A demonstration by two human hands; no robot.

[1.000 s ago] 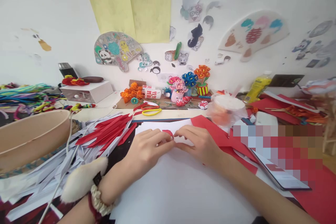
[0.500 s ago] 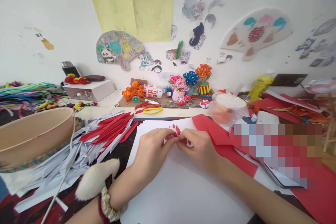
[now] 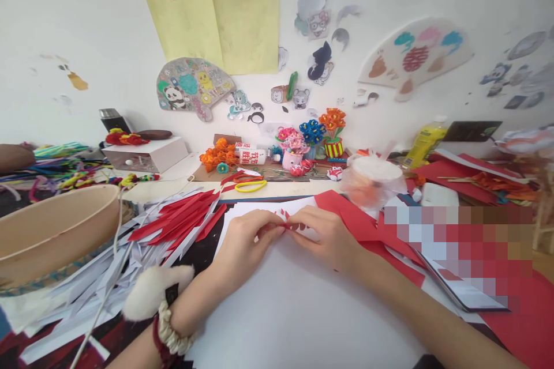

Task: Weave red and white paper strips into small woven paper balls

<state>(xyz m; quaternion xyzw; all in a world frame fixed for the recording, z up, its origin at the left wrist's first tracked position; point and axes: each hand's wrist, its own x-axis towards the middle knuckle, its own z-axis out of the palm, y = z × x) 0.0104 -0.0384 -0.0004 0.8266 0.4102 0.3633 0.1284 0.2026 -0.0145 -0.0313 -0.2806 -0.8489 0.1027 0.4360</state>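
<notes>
Both my hands meet over a white sheet (image 3: 303,311) in the middle of the table. My left hand (image 3: 246,239) and my right hand (image 3: 322,236) pinch a small folded piece of red-and-white paper (image 3: 284,216) between their fingertips, low over the sheet. Only the top of the piece shows above the fingers. A scrunchie with a fluffy pompom (image 3: 149,294) sits on my left wrist.
A heap of red and white paper strips (image 3: 173,222) lies to the left beside a tan bowl (image 3: 52,230). Red paper sheets (image 3: 359,222), a plastic tub (image 3: 374,181), scissors (image 3: 244,181), a glue bottle (image 3: 251,155) and paper flowers (image 3: 318,132) stand behind.
The paper piece rose from the sheet and turned between my fingertips, then came down a little. Both hands stayed close together in the same spot.
</notes>
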